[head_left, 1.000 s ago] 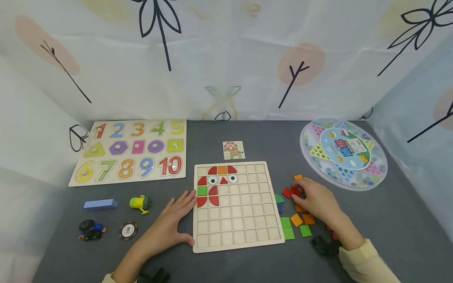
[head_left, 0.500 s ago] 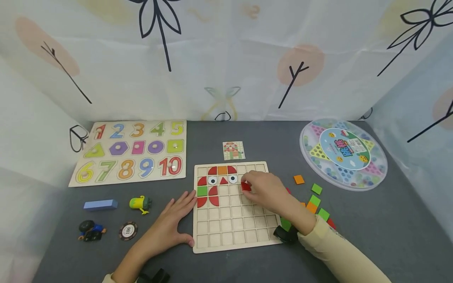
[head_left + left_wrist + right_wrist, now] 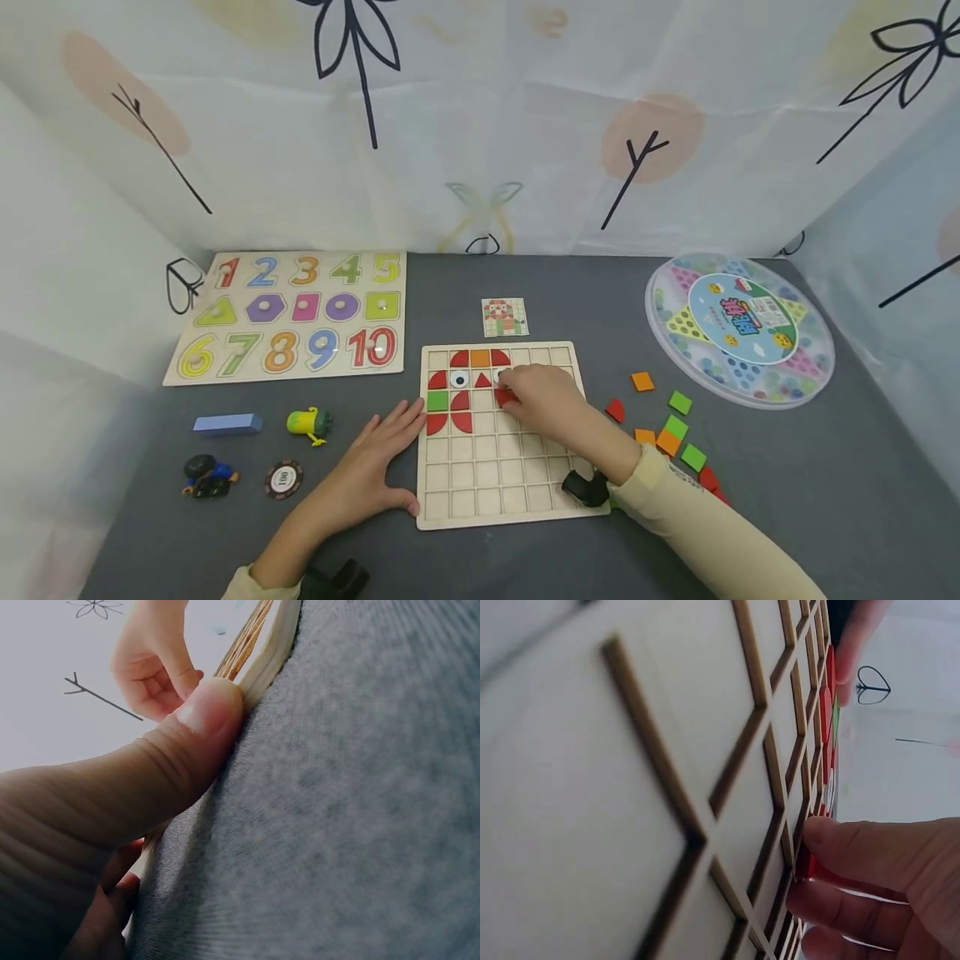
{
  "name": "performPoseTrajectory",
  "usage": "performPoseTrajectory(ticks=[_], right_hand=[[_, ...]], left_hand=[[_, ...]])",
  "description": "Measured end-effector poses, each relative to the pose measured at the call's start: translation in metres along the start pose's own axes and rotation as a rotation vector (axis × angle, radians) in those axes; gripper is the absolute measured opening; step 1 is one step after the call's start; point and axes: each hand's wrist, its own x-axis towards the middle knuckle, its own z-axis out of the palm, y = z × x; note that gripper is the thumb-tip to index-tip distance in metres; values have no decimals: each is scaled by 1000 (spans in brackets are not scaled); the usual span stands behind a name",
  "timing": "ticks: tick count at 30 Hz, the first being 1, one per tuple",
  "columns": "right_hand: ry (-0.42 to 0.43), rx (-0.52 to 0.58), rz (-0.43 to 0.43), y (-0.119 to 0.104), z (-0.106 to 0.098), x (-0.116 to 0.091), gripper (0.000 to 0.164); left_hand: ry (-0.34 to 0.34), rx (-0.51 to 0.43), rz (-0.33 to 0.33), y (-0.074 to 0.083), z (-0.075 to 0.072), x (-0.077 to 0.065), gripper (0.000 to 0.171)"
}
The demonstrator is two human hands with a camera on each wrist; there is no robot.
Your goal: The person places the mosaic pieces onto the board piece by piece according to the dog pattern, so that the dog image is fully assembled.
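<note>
A wooden grid board [image 3: 517, 502] lies in the middle of the head view, with red, orange and green tiles and eye tiles in its upper left cells. My right hand [image 3: 551, 406] is over the board and pinches a red curved-edge tile [image 3: 506, 398] between thumb and fingers, just below the right eye tile. In the right wrist view that red tile [image 3: 805, 862] is down at the grid ribs. My left hand [image 3: 371, 471] rests at the board's left edge, fingers spread. Its thumb [image 3: 202, 720] presses against the board's corner in the left wrist view.
Loose orange tiles [image 3: 642, 382], green tiles [image 3: 693, 457] and red tiles [image 3: 615, 410] lie right of the board. A picture card [image 3: 505, 317] sits behind it. Around them are a number puzzle [image 3: 292, 287], a round game box [image 3: 738, 333], a blue block [image 3: 228, 425] and a poker chip [image 3: 283, 480].
My right hand has moved left from the loose tiles onto the board, carrying a red tile to a spot below the right eye. The left hand stays at the edge. The head view has shifted slightly.
</note>
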Motion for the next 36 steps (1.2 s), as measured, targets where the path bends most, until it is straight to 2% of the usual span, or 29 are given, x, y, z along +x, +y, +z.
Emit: performPoseTrajectory(ticks=[5, 11, 14, 17, 20, 24, 28, 36], right_hand=[[39, 22, 9, 0, 5, 0, 12], [17, 10, 43, 3, 1, -2, 15], [32, 48, 99, 19, -11, -17, 23], [55, 89, 145, 44, -22, -39, 29], [49, 105, 142, 70, -26, -61, 32], [-16, 124, 129, 96, -24, -83, 35], [-67, 136, 114, 107, -18, -93, 33], [-33, 86, 85, 108, -10, -96, 25]], left_hand=[[-3, -7, 4, -2, 2, 1, 109], [12, -15, 5, -6, 2, -1, 110], [9, -20, 9, -6, 4, 0, 110], [7, -19, 19, -5, 4, 0, 109], [9, -21, 24, -5, 3, 1, 109], [9, -22, 26, -4, 2, 2, 109], [6, -16, 22, -4, 1, 2, 108], [4, -14, 13, -2, 0, 2, 108]])
